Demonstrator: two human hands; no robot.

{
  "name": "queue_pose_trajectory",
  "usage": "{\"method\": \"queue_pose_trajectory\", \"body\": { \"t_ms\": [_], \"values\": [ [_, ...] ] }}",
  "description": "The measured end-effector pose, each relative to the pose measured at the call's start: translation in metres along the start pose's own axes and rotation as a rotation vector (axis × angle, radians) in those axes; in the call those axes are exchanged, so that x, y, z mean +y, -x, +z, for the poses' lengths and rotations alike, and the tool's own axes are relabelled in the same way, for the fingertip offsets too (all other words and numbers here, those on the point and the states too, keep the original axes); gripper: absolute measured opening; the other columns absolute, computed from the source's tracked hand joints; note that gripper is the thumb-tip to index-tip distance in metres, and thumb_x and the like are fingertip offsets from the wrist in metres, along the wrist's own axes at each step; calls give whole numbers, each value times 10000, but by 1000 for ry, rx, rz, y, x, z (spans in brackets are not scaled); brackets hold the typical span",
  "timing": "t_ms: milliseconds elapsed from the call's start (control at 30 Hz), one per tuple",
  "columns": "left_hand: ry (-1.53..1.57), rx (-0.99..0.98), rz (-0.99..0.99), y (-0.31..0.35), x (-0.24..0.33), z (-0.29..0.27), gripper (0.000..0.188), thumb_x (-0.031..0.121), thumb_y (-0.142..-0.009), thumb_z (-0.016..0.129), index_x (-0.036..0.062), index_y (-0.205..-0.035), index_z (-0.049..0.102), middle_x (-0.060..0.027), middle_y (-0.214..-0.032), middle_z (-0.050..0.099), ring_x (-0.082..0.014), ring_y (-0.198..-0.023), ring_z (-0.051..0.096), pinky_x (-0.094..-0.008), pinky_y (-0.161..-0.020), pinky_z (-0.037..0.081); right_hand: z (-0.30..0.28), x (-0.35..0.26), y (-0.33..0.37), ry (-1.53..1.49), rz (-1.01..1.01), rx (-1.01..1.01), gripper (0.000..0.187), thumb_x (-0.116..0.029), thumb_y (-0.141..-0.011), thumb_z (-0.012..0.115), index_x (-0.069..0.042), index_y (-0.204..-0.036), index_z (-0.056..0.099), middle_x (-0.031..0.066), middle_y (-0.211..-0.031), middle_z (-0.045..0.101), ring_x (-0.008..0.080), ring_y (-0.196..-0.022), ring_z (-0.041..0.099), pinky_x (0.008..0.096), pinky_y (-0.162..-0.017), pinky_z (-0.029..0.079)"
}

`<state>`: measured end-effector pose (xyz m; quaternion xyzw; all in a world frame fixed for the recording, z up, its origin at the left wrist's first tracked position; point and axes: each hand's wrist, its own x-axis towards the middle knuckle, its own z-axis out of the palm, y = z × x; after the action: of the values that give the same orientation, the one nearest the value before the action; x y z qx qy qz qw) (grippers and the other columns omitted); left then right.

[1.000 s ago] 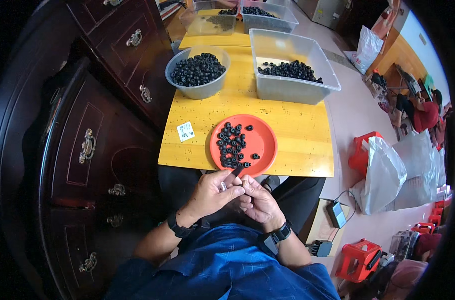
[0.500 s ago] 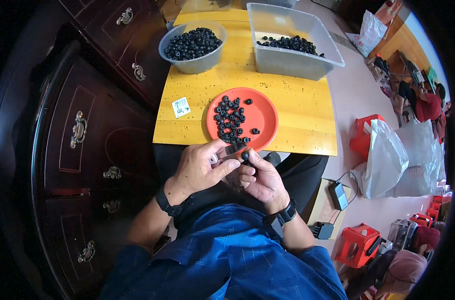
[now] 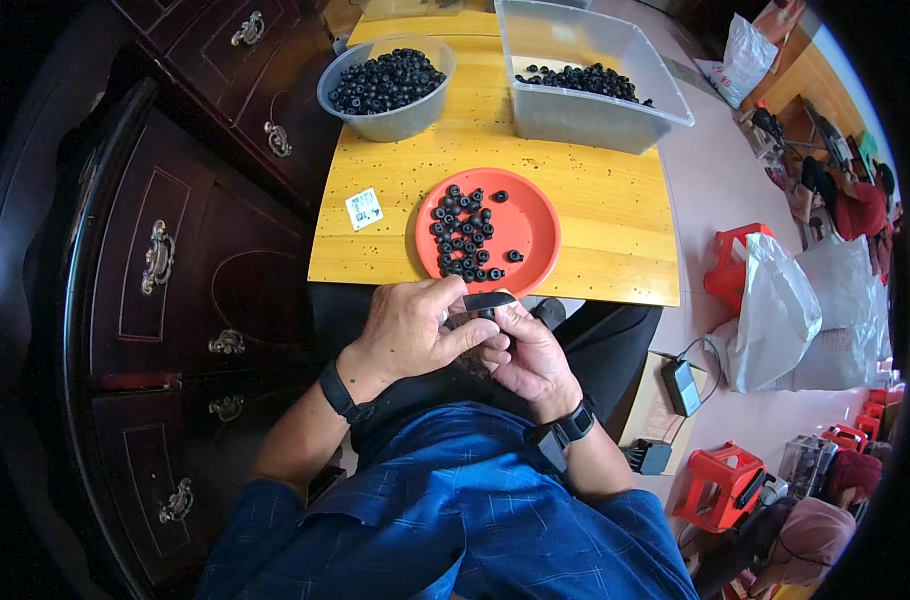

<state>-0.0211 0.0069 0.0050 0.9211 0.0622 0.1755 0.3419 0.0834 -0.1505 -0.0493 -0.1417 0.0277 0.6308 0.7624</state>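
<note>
My left hand [image 3: 410, 325] is closed around a small knife; its blade [image 3: 487, 300] reaches past the fingers toward my other hand, and the handle is mostly hidden. Pinched in my right hand [image 3: 530, 355] is a small black round part [image 3: 488, 314], right under the blade and partly covered by fingers. Both hands are close together just off the table's near edge. Beyond them, a red plate [image 3: 537, 225] holds many small black ring-like parts [image 3: 462, 225], mostly on its left half, with a couple lying apart to the right.
On the yellow table [image 3: 615, 220], a round tub [image 3: 400, 125] and a rectangular clear bin [image 3: 595, 128] hold more black parts. A white label [image 3: 364, 209] lies left of the plate. Dark drawers [image 3: 195, 250] stand at left; red stools [image 3: 720, 488] and white bags [image 3: 770, 320] at right.
The knife blade has turned and now lies across the top of the black part, its flat side showing darker. The hands have stayed nearly in place; the view has shifted slightly.
</note>
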Motion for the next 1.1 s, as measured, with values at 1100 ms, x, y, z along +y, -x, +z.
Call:
{"method": "queue_pose_trajectory", "body": {
  "t_ms": [1100],
  "values": [
    [819, -144, -285, 0, -22, 16, 122, 57, -932, 685, 6, -1042, 677, -23, -926, 708, -60, -823, 642, -248, -720, 528, 3, -1, -1, 56, -6, -15, 148, -236, -1001, 612, -139, -910, 546, -14, -884, 562, 25, -629, 467, 170, -540, 397]
  ]
}}
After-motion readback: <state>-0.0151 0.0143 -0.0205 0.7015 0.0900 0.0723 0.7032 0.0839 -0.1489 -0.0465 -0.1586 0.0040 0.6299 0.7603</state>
